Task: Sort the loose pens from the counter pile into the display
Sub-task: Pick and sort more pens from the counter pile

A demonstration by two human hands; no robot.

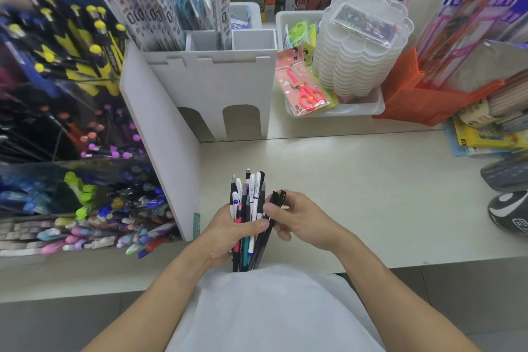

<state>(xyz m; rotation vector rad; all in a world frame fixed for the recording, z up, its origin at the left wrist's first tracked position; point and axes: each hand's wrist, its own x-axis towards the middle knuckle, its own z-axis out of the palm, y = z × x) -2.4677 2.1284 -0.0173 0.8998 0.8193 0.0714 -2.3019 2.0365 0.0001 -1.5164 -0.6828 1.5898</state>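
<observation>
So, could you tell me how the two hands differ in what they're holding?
The left hand grips a mixed bundle of pens, upright; the right hand pinches only a black pen. The left is a full fist; the right uses its fingertips. Both are over the counter.

Pen display [71, 123] sits at 9 o'clock, divider box [217, 80] at 12, scissors tray [337, 107] at 1, pen bundle [248, 208] dead center over the counter [371, 194].

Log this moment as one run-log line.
left hand: gripping pen bundle | right hand: pulling black pen | display: left of hands
</observation>
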